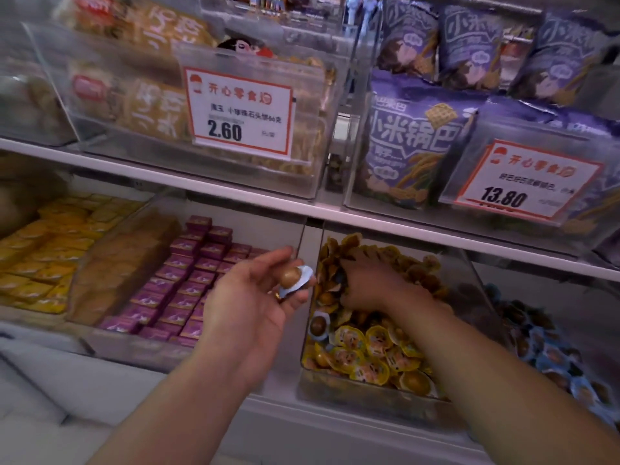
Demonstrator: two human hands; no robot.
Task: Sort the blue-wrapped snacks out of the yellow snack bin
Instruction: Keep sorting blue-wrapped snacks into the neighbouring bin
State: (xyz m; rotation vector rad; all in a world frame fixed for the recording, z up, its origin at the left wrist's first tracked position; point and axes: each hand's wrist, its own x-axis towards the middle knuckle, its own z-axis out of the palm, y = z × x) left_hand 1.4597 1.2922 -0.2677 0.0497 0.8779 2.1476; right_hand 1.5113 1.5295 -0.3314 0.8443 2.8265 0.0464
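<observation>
- A blue-wrapped snack with a brown egg-shaped centre [295, 280] is pinched between thumb and fingertips of the left hand [255, 303], held just left of the bin, presumably to keep it clear of the rest.
- The right hand [372, 280] is buried fingers-down among yellow-wrapped snacks [375, 350] at the back of the clear plastic yellow snack bin [335, 380]; whether anything is gripped cannot be told.
- Another blue-wrapped piece [318, 327] lies near the bin's left wall, not yet removed.
- A neighbouring bin of blue-wrapped snacks [550, 357] sits to the right, likely the destination.
- Purple boxes [188, 280] fill the bin on the left.
</observation>
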